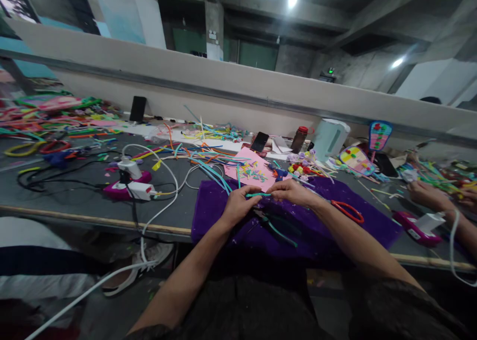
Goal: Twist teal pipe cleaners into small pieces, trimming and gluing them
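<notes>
Both hands, left hand (238, 204) and right hand (292, 192), pinch a teal strip (258, 195) above purple cloth (223, 206), apparently mid-bend; next needs steady fingertip pressure.

Red scissors (348, 211) on purple cloth (357, 230), phone (259, 141), brown bottle (299, 138), pink paper (249, 168)

You've got a teal strip (258, 195) over purple cloth (372, 230), red scissors (347, 211) beside it, pink paper (250, 170) on the grey desk (67, 201).

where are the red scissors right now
In the head view, the red scissors lie on the purple cloth, just right of the right hand.
</notes>
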`<state>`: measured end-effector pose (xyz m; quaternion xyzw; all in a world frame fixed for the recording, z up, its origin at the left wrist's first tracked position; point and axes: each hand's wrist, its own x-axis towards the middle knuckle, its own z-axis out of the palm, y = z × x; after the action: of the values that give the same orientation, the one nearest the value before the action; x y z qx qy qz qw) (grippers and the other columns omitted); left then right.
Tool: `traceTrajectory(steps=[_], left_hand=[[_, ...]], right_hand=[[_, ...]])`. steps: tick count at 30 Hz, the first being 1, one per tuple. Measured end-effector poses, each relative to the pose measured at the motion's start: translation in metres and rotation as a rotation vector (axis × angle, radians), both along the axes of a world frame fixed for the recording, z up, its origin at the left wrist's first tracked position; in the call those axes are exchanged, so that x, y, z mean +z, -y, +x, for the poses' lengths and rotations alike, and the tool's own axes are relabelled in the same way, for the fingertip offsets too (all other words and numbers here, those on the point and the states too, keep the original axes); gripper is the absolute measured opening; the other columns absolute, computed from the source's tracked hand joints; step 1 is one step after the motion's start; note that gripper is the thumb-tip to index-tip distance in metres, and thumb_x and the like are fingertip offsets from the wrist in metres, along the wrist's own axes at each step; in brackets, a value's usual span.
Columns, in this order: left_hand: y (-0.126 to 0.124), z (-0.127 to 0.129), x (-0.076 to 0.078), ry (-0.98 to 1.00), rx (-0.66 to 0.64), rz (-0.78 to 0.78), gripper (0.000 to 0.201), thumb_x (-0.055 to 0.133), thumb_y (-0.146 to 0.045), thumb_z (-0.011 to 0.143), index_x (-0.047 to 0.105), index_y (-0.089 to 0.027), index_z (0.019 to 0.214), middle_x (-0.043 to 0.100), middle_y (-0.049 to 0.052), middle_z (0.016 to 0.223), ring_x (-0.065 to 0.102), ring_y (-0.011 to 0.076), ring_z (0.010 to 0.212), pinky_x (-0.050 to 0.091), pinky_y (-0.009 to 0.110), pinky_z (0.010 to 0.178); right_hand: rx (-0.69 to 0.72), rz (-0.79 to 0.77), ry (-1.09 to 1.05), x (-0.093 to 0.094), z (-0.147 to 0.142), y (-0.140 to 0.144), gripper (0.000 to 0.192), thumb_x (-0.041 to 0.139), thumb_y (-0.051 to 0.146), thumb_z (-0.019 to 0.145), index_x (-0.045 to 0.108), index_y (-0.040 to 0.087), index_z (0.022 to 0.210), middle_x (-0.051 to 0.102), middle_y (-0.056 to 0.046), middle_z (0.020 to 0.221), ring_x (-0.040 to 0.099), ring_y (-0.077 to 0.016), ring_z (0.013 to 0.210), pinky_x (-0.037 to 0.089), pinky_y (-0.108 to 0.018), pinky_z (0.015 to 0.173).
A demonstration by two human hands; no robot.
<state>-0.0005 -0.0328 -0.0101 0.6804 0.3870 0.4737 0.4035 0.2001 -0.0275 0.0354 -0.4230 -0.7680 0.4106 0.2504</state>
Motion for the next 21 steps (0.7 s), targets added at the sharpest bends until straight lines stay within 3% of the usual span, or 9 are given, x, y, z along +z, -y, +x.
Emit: traceTrajectory(steps=[3,7,15,21], left_hand=[[-0.007,-0.003,0.002,0.367,-0.096,-0.371,0.038,0.070,-0.029,0.060,0.061,-0.018,0.095,0.065,0.003,0.084,0.056,0.0094,0.060,0.039,0.018,0.046],[-0.015,0.001,0.005,0.647,-0.132,-0.572,0.035,0.073,-0.023,0.056,0.061,-0.016,0.088,0.064,0.002,0.081,0.053,0.0047,0.054,0.035,0.013,0.041],[-0.022,0.016,0.009,0.659,-0.070,-0.497,0.034,0.074,-0.027,0.055,0.061,-0.013,0.082,0.059,-0.001,0.065,0.051,0.0051,0.049,0.033,0.014,0.039],[-0.034,0.026,0.028,0.596,-0.172,-0.438,0.023,0.068,-0.029,0.062,0.055,-0.013,0.072,0.052,-0.003,0.055,0.049,0.0052,0.046,0.031,0.013,0.037]], right_hand=[[-0.104,0.027,-0.111,-0.004,-0.003,0.000,0.027,0.057,0.031,0.070,0.063,0.012,0.089,0.057,0.001,0.063,0.050,-0.0101,0.056,0.039,-0.023,0.054],[-0.227,0.034,-0.308,-0.010,-0.017,0.002,0.028,0.060,0.031,0.068,0.062,0.013,0.090,0.057,0.001,0.065,0.050,-0.0096,0.056,0.040,-0.024,0.057],[-0.276,0.171,-0.408,-0.010,-0.040,0.003,0.019,0.059,0.030,0.069,0.060,0.014,0.080,0.055,0.002,0.062,0.046,-0.0087,0.053,0.036,-0.022,0.051],[-0.358,0.313,-0.323,-0.013,-0.035,-0.005,0.023,0.059,0.037,0.071,0.056,0.015,0.064,0.052,0.002,0.055,0.045,-0.0093,0.050,0.034,-0.021,0.048]])
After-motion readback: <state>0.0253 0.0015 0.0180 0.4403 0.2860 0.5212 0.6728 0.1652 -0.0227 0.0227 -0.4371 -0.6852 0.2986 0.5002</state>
